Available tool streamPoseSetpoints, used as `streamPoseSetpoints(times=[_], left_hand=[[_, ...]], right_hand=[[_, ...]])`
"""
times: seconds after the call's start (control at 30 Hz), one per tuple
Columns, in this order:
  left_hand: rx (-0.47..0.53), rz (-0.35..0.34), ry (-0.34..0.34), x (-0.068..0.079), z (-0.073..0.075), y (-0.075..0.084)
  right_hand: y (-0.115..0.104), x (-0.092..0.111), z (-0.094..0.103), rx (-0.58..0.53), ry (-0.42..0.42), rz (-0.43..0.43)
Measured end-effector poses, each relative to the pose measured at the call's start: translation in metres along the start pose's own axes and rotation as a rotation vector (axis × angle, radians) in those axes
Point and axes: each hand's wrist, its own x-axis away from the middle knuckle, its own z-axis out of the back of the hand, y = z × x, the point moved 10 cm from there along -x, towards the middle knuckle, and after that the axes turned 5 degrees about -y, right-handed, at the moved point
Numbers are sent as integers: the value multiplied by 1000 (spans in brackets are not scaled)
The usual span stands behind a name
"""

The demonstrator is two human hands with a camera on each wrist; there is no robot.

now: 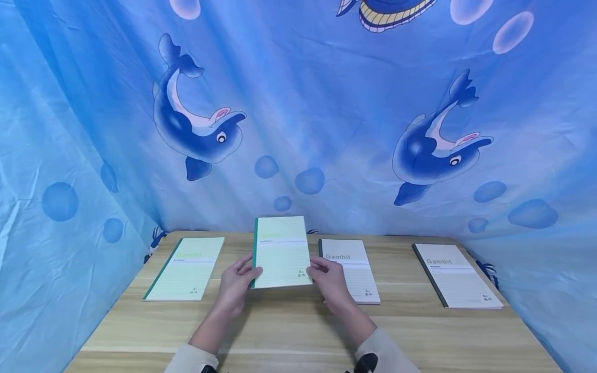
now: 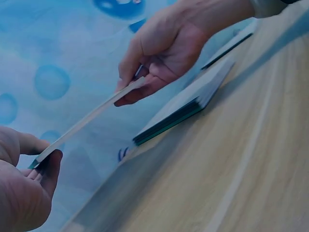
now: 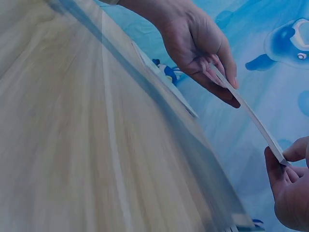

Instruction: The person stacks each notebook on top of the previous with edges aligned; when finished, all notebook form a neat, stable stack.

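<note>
A pale green notebook (image 1: pixel 282 259) with a dark green spine is held up above the table, tilted towards the head camera. My left hand (image 1: pixel 235 284) pinches its lower left edge, thumb on the cover and fingers behind. On the opposite edge, my right hand (image 1: pixel 330 282) grips the lower right side in the same way. Both wrist views show the notebook edge-on between the hands, off the tabletop. Partly behind my right hand lies a white notebook (image 1: pixel 350 272) with a dark spine and the word Gambit.
Another pale green notebook (image 1: pixel 186 269) lies at the table's left. At the right lies a white notebook (image 1: pixel 459 277) with a dark spine. The wooden table (image 1: pixel 289 336) ends against a blue curtain (image 1: pixel 298 114) printed with dolphins and bubbles.
</note>
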Motion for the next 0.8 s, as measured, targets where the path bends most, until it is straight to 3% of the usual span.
streamPoseSetpoints(times=[0.17, 0.37, 0.6, 0.8], left_hand=[[-49, -34, -25, 6, -31, 0], [-86, -90, -121, 8, -71, 0], [-154, -121, -226, 0, -123, -7], [-218, -98, -237, -9, -148, -19]], right_hand=[[7, 14, 33, 24, 48, -11], [15, 29, 73, 28, 106, -8], [32, 41, 125, 123, 197, -65], [42, 43, 147, 170, 202, -84]])
